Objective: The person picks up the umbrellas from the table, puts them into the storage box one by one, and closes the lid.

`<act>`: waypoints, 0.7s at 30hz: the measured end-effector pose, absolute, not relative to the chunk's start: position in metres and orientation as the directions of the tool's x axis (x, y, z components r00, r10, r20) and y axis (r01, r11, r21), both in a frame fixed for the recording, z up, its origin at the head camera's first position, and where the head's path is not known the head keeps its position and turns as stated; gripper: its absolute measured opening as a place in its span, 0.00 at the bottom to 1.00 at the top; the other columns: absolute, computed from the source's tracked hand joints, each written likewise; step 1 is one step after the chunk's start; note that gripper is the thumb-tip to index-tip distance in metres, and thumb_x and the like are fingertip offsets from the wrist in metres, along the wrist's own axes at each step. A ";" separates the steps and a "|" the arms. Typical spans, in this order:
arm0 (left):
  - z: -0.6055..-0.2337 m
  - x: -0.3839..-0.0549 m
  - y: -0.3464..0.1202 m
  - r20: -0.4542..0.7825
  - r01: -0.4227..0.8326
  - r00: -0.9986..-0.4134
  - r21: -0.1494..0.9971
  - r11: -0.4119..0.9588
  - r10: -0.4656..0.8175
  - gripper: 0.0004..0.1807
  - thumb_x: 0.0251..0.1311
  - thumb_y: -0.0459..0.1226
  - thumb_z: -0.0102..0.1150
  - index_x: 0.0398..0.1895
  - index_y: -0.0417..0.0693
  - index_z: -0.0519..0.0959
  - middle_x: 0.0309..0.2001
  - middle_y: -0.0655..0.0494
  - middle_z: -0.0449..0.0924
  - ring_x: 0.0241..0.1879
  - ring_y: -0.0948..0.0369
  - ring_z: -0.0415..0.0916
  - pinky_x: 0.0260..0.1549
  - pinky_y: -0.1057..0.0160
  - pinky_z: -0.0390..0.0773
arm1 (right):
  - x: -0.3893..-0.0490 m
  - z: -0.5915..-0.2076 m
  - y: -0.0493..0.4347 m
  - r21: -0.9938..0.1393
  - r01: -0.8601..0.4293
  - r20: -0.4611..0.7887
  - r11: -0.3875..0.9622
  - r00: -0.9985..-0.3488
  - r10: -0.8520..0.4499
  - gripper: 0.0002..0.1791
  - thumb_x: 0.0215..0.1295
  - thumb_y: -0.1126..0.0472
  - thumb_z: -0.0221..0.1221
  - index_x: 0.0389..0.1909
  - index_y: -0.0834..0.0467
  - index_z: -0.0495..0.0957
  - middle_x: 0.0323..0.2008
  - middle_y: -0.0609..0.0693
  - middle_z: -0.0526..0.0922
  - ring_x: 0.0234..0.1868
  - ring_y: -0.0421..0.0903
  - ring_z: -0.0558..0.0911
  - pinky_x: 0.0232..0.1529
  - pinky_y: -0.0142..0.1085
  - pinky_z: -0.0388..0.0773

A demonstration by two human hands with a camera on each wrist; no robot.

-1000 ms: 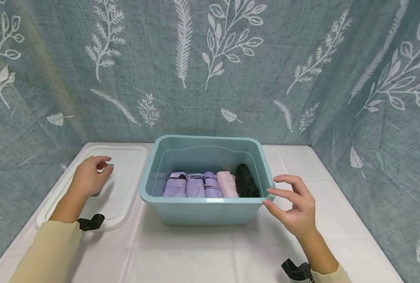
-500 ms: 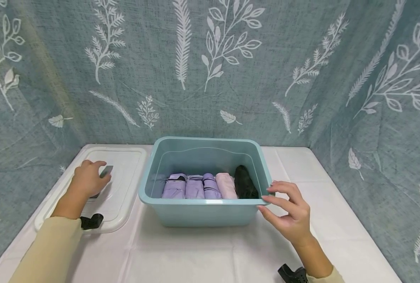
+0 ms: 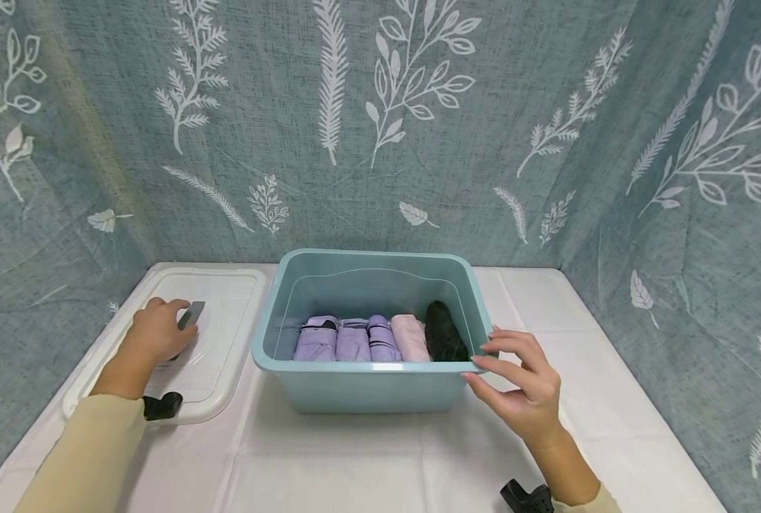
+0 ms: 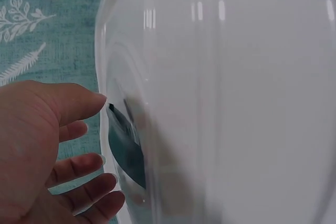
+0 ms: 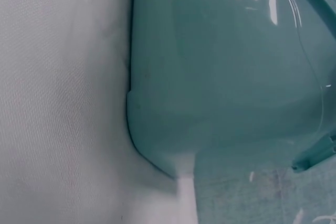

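A blue-green storage bin (image 3: pixel 380 388) stands in the middle of the table. Inside lie three lilac rolled fabric bundles (image 3: pixel 353 339), a pink one (image 3: pixel 410 338) and a black one (image 3: pixel 444 331). To its left is a white translucent lid (image 3: pixel 229 306) with a grey clip (image 3: pixel 192 315). My left hand (image 3: pixel 156 331) is over the lid, thumb and fingers apart around the clip; its thumb tip meets the clip's end in the left wrist view. My right hand (image 3: pixel 524 388) pinches the bin's front right rim corner. The right wrist view shows the bin's wall (image 5: pixel 210 77) without the hand.
A white cloth (image 3: pixel 335 463) covers the table. Behind and on both sides hangs a grey-blue curtain (image 3: pixel 278 107) with white leaf prints. A bin side clip (image 5: pixel 317 153) juts out at the lower right of the right wrist view.
My left hand has come down towards the lid's clip, with thumb and fingers spreading wider. The right hand has moved left to the bin's corner, its fingertips drawing closer together.
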State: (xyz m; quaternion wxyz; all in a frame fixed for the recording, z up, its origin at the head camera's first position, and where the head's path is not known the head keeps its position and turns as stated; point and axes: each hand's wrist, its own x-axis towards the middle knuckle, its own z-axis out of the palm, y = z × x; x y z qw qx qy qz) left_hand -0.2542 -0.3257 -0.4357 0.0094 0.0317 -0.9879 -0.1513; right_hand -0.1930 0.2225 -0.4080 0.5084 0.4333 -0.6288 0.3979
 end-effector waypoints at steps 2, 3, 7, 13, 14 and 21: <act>-0.437 -0.254 -0.327 0.006 -0.063 -0.998 0.298 0.953 -0.068 0.32 0.65 0.38 0.56 0.66 0.22 0.65 0.58 0.17 0.63 0.56 0.21 0.64 0.52 0.27 0.71 | -0.193 -0.408 0.223 -0.054 -0.947 0.984 0.316 -0.105 -0.147 0.15 0.60 0.56 0.74 0.26 0.66 0.88 0.31 0.63 0.83 0.44 0.59 0.82 0.61 0.39 0.81; -0.437 -0.254 -0.327 0.004 -0.065 -0.998 0.298 0.952 -0.069 0.33 0.65 0.38 0.56 0.66 0.22 0.65 0.58 0.17 0.62 0.56 0.21 0.64 0.53 0.27 0.71 | -0.193 -0.408 0.223 -0.051 -0.946 0.983 0.320 -0.105 -0.153 0.15 0.60 0.56 0.74 0.26 0.66 0.88 0.31 0.63 0.83 0.43 0.59 0.82 0.61 0.40 0.81; -0.438 -0.254 -0.329 0.003 -0.075 -0.997 0.296 0.952 -0.079 0.34 0.66 0.39 0.56 0.67 0.23 0.63 0.59 0.16 0.61 0.57 0.21 0.64 0.54 0.26 0.71 | -0.193 -0.408 0.223 -0.039 -0.944 0.979 0.327 -0.102 -0.177 0.13 0.61 0.56 0.73 0.27 0.64 0.89 0.32 0.63 0.83 0.42 0.60 0.81 0.63 0.41 0.80; -0.440 -0.252 -0.330 0.012 -0.073 -0.997 0.285 0.956 -0.079 0.34 0.65 0.39 0.56 0.67 0.23 0.63 0.59 0.16 0.62 0.57 0.21 0.64 0.53 0.26 0.71 | -0.192 -0.408 0.224 -0.036 -0.944 0.976 0.329 -0.104 -0.190 0.12 0.62 0.57 0.72 0.26 0.63 0.89 0.31 0.63 0.82 0.39 0.59 0.80 0.64 0.43 0.80; -0.440 -0.252 -0.330 0.013 -0.071 -0.997 0.284 0.956 -0.078 0.34 0.65 0.39 0.56 0.66 0.23 0.63 0.58 0.16 0.62 0.57 0.21 0.64 0.53 0.26 0.71 | -0.192 -0.408 0.224 -0.036 -0.944 0.976 0.328 -0.103 -0.190 0.12 0.62 0.57 0.72 0.26 0.63 0.89 0.31 0.62 0.82 0.39 0.59 0.80 0.64 0.43 0.80; -0.439 -0.251 -0.333 0.008 -0.048 -0.999 0.277 0.960 -0.052 0.34 0.65 0.38 0.58 0.65 0.20 0.64 0.57 0.14 0.64 0.55 0.21 0.66 0.53 0.26 0.71 | -0.192 -0.408 0.222 -0.010 -0.950 0.981 0.313 -0.070 -0.181 0.12 0.62 0.58 0.73 0.25 0.64 0.89 0.28 0.63 0.80 0.36 0.58 0.79 0.64 0.43 0.80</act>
